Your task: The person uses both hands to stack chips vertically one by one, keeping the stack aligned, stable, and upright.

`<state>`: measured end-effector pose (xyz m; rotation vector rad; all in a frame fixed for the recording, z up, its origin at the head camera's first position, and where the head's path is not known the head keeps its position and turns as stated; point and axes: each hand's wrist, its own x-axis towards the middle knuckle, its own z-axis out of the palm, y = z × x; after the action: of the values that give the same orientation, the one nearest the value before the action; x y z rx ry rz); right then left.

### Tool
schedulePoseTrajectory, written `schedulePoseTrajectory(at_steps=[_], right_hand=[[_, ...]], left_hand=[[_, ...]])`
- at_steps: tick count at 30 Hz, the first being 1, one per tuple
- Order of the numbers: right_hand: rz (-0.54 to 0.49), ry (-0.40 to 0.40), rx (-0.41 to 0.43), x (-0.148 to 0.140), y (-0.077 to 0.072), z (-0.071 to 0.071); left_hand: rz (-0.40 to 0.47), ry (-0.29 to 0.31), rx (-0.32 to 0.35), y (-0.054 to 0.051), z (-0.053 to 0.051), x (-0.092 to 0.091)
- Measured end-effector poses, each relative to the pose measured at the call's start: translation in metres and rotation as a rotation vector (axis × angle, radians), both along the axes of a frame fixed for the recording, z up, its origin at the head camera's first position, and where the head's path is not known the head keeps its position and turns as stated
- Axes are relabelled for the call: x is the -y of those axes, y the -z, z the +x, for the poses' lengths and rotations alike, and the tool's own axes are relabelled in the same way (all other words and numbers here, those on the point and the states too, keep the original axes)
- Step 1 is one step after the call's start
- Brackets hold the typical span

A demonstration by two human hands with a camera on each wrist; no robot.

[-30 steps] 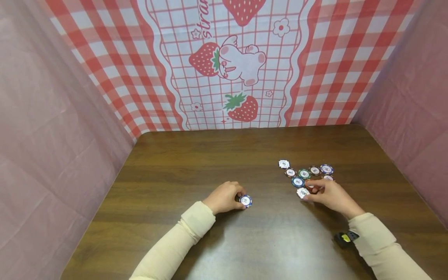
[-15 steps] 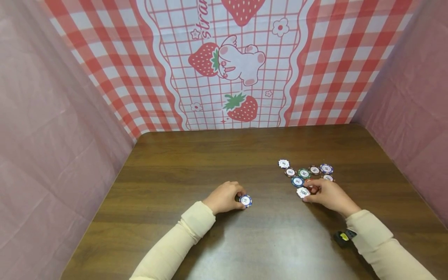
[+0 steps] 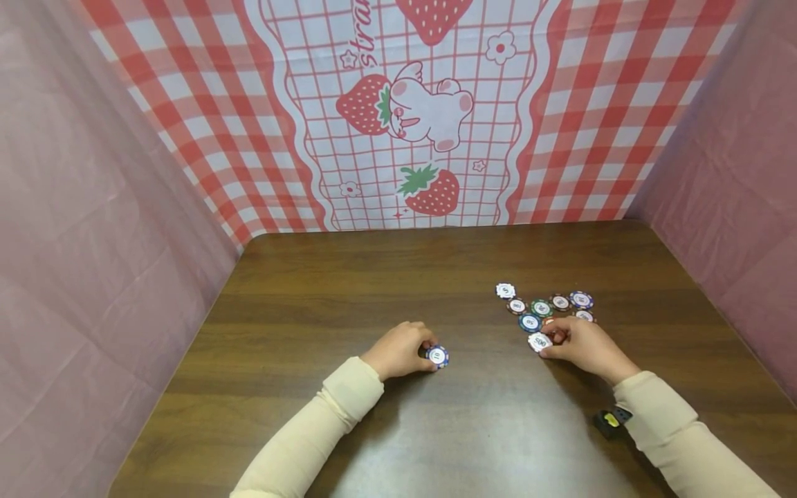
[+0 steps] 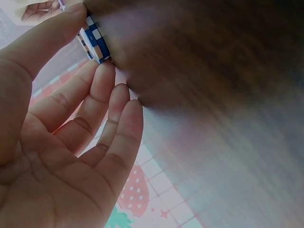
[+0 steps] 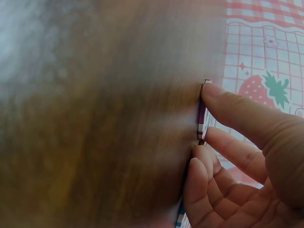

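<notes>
In the head view my left hand (image 3: 401, 351) pinches a blue and white poker chip (image 3: 437, 356) marked 10 between thumb and fingertips, low on the table. The left wrist view shows its blue and white edge (image 4: 96, 40), with another chip edge seeming to lie against it. Farther right, my right hand (image 3: 585, 344) holds a white poker chip (image 3: 539, 342) marked 500 by its rim. Its purple edge (image 5: 202, 111) shows flat on the table in the right wrist view. An orange chip (image 3: 548, 322) is mostly hidden by the right fingers.
Touching or close beside the 500 chip lie a blue chip (image 3: 530, 322), a green chip (image 3: 541, 308), dark chips (image 3: 517, 306) and a purple-blue chip (image 3: 582, 299). A white chip (image 3: 505, 290) marked 5 ends the group. A checked cloth (image 3: 573, 138) backs the wooden table (image 3: 324, 277).
Over the last second my right hand has shifted very slightly, and more of the 500 chip shows now. My left hand and its chip stay where they were.
</notes>
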<state>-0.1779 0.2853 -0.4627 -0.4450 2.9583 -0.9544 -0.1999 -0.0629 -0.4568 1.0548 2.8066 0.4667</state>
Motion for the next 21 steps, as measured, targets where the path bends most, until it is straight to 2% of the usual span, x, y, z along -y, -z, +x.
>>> schedulePoseTrajectory(at_steps=[7,16,21], right_hand=[[0.020,0.003,-0.009,0.0007,-0.0008,-0.0004],[0.102,-0.021,-0.093,0.0034,-0.0015,-0.0018],[0.129,-0.013,-0.096,0.0054,-0.0032,-0.0016]], left_hand=[[-0.005,-0.004,0.002,0.0004,-0.0002,-0.0001],[-0.004,-0.004,0.000,-0.0005,0.0005,-0.0003],[0.000,-0.006,0.003,-0.0011,0.0005,-0.0005]])
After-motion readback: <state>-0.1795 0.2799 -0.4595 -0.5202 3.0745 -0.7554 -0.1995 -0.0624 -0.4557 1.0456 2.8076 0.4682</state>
